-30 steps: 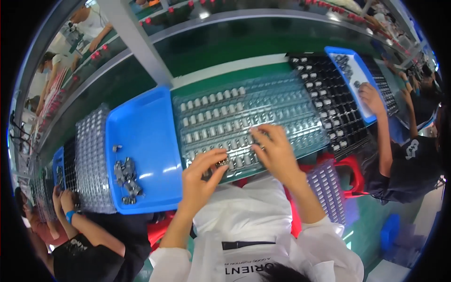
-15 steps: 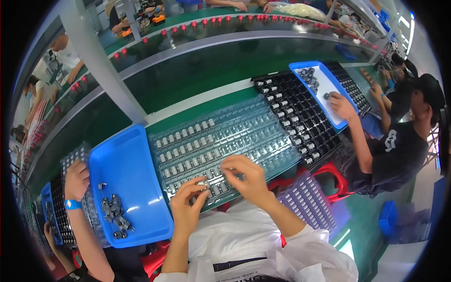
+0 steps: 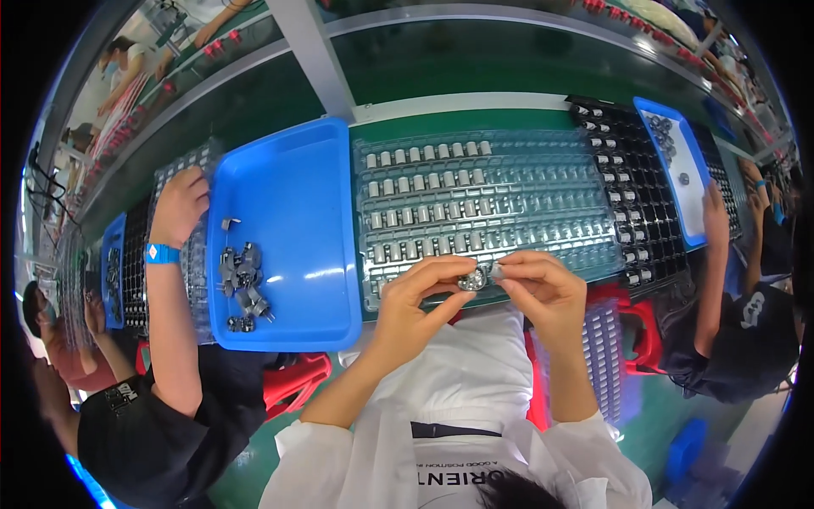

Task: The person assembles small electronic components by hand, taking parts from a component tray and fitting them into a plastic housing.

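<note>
Just above the near edge of the clear plastic tray (image 3: 543, 227), my two hands are close together. My left hand (image 3: 411, 312) pinches a round metallic part (image 3: 472, 279) between thumb and fingers. Beside it, the fingertips of my right hand (image 3: 549, 293) grip a small silver piece (image 3: 497, 271), partly covered by the fingers. Whether the two pieces touch I cannot tell. Rows of small silver cylinders (image 3: 421, 155) stand in the left part of the clear tray.
To the left lies a blue tray (image 3: 309, 254) with a pile of dark parts (image 3: 242, 271). A co-worker's hand (image 3: 180, 208) with a blue wristband reaches past it. On the right are a black compartment tray (image 3: 644, 195), a second blue-rimmed tray (image 3: 691, 204) and another person's arm (image 3: 716, 263).
The view has swung, so the trays sit differently in the picture. My hands have come together, and my right hand has left the row of cylinders with a small silver piece.
</note>
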Demonstrator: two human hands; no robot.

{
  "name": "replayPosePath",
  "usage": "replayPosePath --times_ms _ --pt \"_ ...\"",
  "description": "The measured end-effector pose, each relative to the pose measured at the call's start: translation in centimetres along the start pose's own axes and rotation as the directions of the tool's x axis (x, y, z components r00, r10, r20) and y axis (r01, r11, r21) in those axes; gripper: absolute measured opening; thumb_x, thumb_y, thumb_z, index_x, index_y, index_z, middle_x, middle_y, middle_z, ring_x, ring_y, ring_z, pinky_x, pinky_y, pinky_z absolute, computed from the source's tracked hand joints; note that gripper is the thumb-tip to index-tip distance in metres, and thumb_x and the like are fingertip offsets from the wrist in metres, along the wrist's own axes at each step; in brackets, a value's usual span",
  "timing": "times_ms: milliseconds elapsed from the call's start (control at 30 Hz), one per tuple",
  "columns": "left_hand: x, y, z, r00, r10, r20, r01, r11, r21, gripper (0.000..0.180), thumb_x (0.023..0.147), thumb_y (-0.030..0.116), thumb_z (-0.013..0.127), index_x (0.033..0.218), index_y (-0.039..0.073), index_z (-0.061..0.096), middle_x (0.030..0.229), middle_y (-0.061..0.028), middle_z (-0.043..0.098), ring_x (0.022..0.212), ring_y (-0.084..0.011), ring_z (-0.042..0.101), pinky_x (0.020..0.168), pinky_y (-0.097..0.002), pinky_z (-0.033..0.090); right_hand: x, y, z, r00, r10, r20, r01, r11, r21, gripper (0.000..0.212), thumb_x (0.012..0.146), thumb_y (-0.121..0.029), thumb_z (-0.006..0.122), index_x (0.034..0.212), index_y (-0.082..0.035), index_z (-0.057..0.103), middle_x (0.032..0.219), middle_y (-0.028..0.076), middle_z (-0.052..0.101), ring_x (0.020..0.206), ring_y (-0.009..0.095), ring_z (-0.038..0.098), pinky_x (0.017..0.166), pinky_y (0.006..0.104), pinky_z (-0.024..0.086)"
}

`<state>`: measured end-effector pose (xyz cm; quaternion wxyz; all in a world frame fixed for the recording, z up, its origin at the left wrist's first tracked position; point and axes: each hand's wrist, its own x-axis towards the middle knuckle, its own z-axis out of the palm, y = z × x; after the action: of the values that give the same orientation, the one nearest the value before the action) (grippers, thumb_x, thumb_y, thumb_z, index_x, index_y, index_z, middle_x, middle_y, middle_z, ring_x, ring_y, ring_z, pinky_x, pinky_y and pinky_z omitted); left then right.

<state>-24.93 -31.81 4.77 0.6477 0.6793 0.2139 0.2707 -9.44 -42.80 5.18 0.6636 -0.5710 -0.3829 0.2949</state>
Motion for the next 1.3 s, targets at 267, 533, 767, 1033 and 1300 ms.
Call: replayPosePath --times_ms 267,533,767,1033,1300 --pt "-0.3 0.3 0.1 1.000 0.028 -0.002 -0.027 0.996 0.087 0.061 0.080 -0.004 0.069 0.135 0.004 0.044 0.118 -0.0119 0.064 0.101 -0.0164 0.063 0.089 -0.0293 0.053 -0.6 -1.1 0.2 0.973 -0.217 0.075 0.230 0.913 -0.337 0.024 0.071 0.013 0.068 0.092 0.001 0.070 0.095 0.013 0.070 0.089 0.022 0.066 0.076 0.0287 0.051" --pt "-0.4 0.9 0.2 0.999 0.033 0.004 -0.033 0.994 0.102 0.061 0.081 -0.001 0.069 0.136 0.007 0.044 0.118 -0.0084 0.065 0.097 -0.0150 0.065 0.089 -0.0297 0.054 -0.1 -0.8 0.4 0.903 -0.391 0.177 0.428 0.797 -0.426 0.021 0.070 0.010 0.071 0.089 0.001 0.071 0.091 0.012 0.071 0.085 0.025 0.068 0.073 0.0312 0.053" --pt "-0.2 1.2 0.2 0.999 0.047 0.021 -0.050 0.989 0.141 0.059 0.080 -0.001 0.070 0.134 0.006 0.047 0.116 -0.0077 0.066 0.093 -0.0150 0.066 0.088 -0.0298 0.055 0.0 -0.7 0.4 0.896 -0.402 0.191 0.443 0.773 -0.454 0.021 0.070 0.010 0.071 0.089 0.001 0.070 0.091 0.012 0.071 0.085 0.025 0.068 0.073 0.0321 0.053" --pt "-1.2 0.3 -0.5 0.999 0.035 0.002 -0.035 0.998 0.058 0.058 0.081 -0.001 0.069 0.134 0.006 0.047 0.118 -0.0096 0.064 0.099 -0.0181 0.065 0.089 -0.0303 0.054 0.3 -1.7 1.2 0.859 -0.380 0.343 0.510 0.697 -0.504 0.022 0.069 0.011 0.069 0.089 0.002 0.069 0.092 0.014 0.069 0.088 0.027 0.066 0.078 0.0340 0.051" --pt "-3.2 0.9 -4.4 0.977 0.063 -0.202 -0.025 0.983 0.184 0.043 0.083 -0.006 0.060 0.125 0.004 0.055 0.122 -0.0129 0.059 0.104 -0.0226 0.062 0.090 -0.0326 0.051 -1.2 0.0 2.2 0.926 -0.276 0.258 0.367 0.821 -0.437 0.027 0.069 0.010 0.071 0.094 0.002 0.065 0.104 0.016 0.066 0.096 0.027 0.063 0.087 0.0336 0.048"
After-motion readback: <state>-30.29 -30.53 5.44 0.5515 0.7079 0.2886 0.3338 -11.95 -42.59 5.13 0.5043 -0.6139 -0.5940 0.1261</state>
